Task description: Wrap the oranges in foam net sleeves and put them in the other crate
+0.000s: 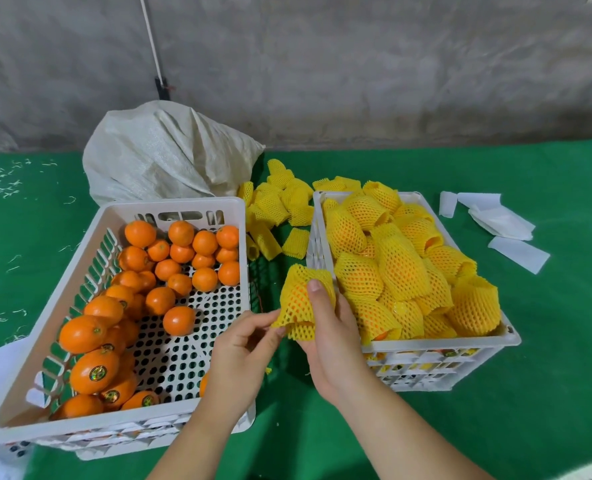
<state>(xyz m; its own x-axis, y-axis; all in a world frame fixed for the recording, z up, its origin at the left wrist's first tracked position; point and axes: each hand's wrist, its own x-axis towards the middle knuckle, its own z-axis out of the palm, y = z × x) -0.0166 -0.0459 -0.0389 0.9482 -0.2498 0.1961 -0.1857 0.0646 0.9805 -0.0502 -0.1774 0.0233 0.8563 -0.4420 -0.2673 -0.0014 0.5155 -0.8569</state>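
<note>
Head view: between the two crates my right hand point(325, 327) wraps its grip around an orange point(299, 294) half covered by a yellow foam net sleeve point(296, 306) — thumb on top — while my left hand point(242, 351) pinches the sleeve's lower edge. Bare oranges point(180, 252) lie in the left white crate point(80, 278); sleeved oranges point(402, 265) fill the right crate point(443, 344) on the green table point(547, 375). Spare sleeves point(277, 206) lie behind — beside a white sack point(163, 154).

A narrow green gap point(270, 271) between both crates, blocked at twelve o'clock by loose sleeves point(274, 206).
</note>
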